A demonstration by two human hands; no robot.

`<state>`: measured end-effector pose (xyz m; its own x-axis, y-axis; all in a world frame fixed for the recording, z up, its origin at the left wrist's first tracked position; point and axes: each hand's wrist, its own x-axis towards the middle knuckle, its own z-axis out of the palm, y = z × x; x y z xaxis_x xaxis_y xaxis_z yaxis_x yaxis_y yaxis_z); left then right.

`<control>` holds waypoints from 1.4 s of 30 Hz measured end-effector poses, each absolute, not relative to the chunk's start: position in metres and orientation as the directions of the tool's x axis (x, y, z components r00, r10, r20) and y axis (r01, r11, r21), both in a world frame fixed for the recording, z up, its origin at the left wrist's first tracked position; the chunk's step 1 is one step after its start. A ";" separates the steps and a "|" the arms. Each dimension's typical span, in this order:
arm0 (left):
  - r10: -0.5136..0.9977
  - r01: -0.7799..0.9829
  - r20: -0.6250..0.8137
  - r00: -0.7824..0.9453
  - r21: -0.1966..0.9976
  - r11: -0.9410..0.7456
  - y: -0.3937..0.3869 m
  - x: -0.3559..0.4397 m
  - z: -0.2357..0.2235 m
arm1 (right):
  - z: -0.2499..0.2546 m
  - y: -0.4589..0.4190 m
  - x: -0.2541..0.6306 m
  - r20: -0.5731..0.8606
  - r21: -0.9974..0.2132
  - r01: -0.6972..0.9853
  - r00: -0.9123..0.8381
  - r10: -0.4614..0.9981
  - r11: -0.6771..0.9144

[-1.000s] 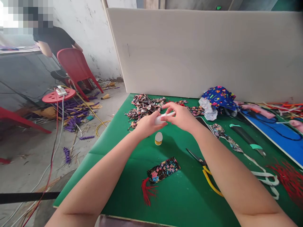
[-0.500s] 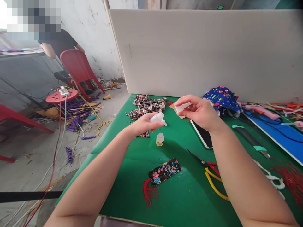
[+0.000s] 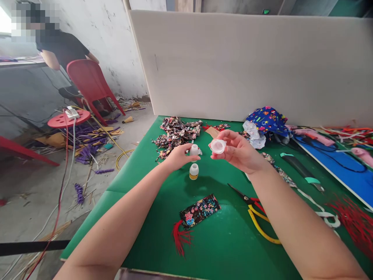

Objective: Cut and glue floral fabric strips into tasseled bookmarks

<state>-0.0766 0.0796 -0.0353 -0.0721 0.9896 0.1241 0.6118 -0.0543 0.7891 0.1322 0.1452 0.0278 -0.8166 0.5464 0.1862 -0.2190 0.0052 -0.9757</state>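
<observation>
My left hand (image 3: 179,157) is closed on a small white plastic bottle (image 3: 194,149) with its narrow top pointing up. My right hand (image 3: 237,151) grips a round, hollow white cap (image 3: 218,146) by its rim, its open side turned toward me. Just below my left hand, a second small white bottle (image 3: 194,172) with a yellow label stands upright on the green tabletop (image 3: 151,237). Nearer to me lies a dark floral fabric bookmark (image 3: 201,212) with a red tassel (image 3: 182,235).
Scissors (image 3: 259,217) lie beside my right forearm. Further right are a utility knife (image 3: 301,171), red threads (image 3: 352,221) and pink glue guns (image 3: 316,137). Floral scraps (image 3: 180,132) and blue patterned cloth (image 3: 266,120) lie along the back, before a pale board (image 3: 247,66). A person sits far left.
My right hand has turned the cap so its hollow side faces me. The bottle in my left hand has gone from tilted to upright. The view has shifted slightly.
</observation>
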 end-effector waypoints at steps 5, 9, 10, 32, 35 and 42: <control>0.993 0.682 0.116 -0.035 0.729 -0.061 0.077 -0.081 -0.044 | 0.025 0.144 0.131 0.176 -0.984 -0.138 -0.823 0.540 0.110; 0.993 0.699 0.117 0.011 0.709 -0.092 0.077 -0.082 -0.047 | 0.036 0.131 0.126 0.194 -0.878 0.073 -0.849 0.492 0.473; 0.992 0.700 0.120 0.024 0.706 -0.103 0.077 -0.083 -0.047 | 0.039 0.127 0.124 0.193 -0.815 0.113 -0.872 0.451 0.568; 0.979 0.758 0.188 -0.073 0.648 -0.068 0.018 -0.036 -0.050 | 0.035 0.127 0.108 0.076 -0.543 0.181 -0.962 0.263 0.820; 0.984 0.694 0.171 -0.044 0.714 -0.093 0.007 -0.031 -0.038 | 0.038 0.131 0.120 0.089 -0.752 0.151 -0.941 0.325 0.642; 0.978 -0.086 -0.073 0.193 0.992 0.091 -0.006 -0.035 -0.021 | 0.037 0.124 0.134 0.116 -0.909 0.051 -0.923 0.367 0.414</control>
<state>-0.0348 -0.0056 -0.0209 0.1929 0.9785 -0.0731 -0.0858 0.0911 0.9921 0.1336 0.1237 0.0374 -0.9230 0.3671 0.1156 0.0508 0.4139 -0.9089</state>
